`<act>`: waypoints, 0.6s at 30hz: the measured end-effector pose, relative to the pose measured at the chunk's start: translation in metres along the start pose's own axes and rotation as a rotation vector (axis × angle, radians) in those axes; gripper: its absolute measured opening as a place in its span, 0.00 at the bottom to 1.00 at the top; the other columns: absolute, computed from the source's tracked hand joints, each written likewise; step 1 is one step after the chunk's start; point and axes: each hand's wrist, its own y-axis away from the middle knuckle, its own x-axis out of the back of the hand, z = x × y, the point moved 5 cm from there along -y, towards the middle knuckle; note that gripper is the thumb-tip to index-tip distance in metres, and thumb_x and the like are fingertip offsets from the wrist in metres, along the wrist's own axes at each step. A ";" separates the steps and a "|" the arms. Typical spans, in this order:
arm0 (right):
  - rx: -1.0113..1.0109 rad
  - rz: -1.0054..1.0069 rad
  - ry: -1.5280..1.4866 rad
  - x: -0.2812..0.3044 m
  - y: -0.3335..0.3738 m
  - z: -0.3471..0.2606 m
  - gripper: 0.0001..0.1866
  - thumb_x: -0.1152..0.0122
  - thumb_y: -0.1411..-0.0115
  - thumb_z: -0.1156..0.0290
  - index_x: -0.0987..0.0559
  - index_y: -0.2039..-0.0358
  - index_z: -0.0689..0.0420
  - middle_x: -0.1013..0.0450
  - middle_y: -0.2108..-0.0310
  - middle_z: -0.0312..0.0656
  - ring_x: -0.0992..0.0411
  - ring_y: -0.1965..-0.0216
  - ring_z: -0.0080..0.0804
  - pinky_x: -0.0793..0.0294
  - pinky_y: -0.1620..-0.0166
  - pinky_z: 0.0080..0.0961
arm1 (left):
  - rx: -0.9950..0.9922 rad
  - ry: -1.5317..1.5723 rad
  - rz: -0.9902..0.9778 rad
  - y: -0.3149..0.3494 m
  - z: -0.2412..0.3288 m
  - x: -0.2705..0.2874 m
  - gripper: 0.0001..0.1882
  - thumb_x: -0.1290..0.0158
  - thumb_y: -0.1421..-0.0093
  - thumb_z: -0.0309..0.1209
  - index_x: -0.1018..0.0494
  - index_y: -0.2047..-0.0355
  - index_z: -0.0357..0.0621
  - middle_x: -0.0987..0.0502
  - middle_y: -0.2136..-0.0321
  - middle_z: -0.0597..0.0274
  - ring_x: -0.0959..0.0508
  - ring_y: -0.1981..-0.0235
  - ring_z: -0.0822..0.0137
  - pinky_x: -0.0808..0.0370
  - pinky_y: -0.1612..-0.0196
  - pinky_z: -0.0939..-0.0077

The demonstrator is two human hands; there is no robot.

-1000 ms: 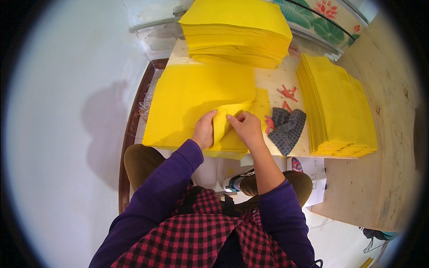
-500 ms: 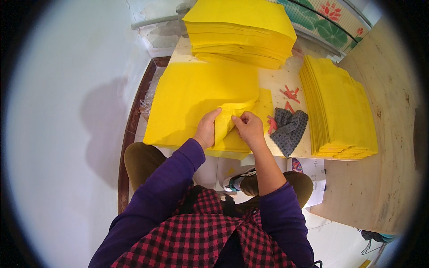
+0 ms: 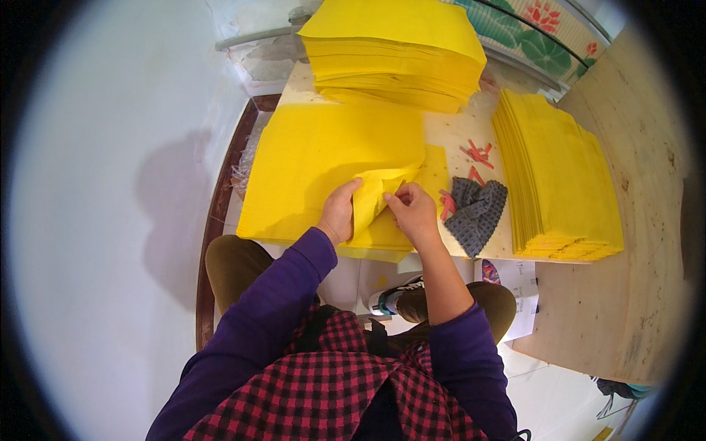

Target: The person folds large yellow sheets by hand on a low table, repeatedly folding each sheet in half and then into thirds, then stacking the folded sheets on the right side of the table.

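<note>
A large yellow paper sheet (image 3: pixel 331 158) lies on a small wooden table (image 3: pixel 456 136) in front of me. Its near right part is lifted into a fold (image 3: pixel 373 198). My left hand (image 3: pixel 340 212) grips the fold's left side, thumb under the raised flap. My right hand (image 3: pixel 413 213) pinches the fold's right edge with fingertips. Both hands sit close together at the table's near edge.
A tall stack of yellow sheets (image 3: pixel 393 51) stands at the table's far side, and another stack (image 3: pixel 562 176) lies at the right. A grey knitted cloth (image 3: pixel 476 212) and small red strips (image 3: pixel 476 154) lie beside my right hand. A plywood board (image 3: pixel 632 264) is on the right.
The hands have stayed on the fold at the sheet's near edge, with only small shifts of the fingers. The raised flap between them stands slightly taller.
</note>
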 end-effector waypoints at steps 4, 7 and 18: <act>0.144 0.123 0.072 0.007 0.008 -0.017 0.16 0.33 0.49 0.74 0.27 0.62 0.62 0.28 0.68 0.41 0.30 0.73 0.26 0.28 0.71 0.21 | -0.002 -0.008 0.000 0.001 0.000 0.001 0.21 0.59 0.33 0.37 0.32 0.48 0.35 0.25 0.52 0.51 0.24 0.52 0.58 0.28 0.46 0.65; 0.195 0.159 0.118 0.010 0.012 -0.026 0.21 0.32 0.52 0.78 0.26 0.57 0.60 0.31 0.61 0.43 0.31 0.68 0.29 0.28 0.67 0.23 | 0.011 -0.004 -0.020 0.002 0.001 -0.001 0.21 0.59 0.34 0.37 0.32 0.48 0.35 0.25 0.52 0.51 0.24 0.52 0.58 0.29 0.46 0.64; 0.503 0.153 0.348 0.014 0.019 -0.053 0.16 0.28 0.57 0.73 0.22 0.66 0.58 0.33 0.57 0.47 0.32 0.53 0.46 0.31 0.50 0.32 | 0.012 -0.033 -0.050 0.004 0.002 -0.005 0.20 0.59 0.34 0.36 0.32 0.48 0.36 0.25 0.53 0.53 0.24 0.52 0.59 0.29 0.46 0.63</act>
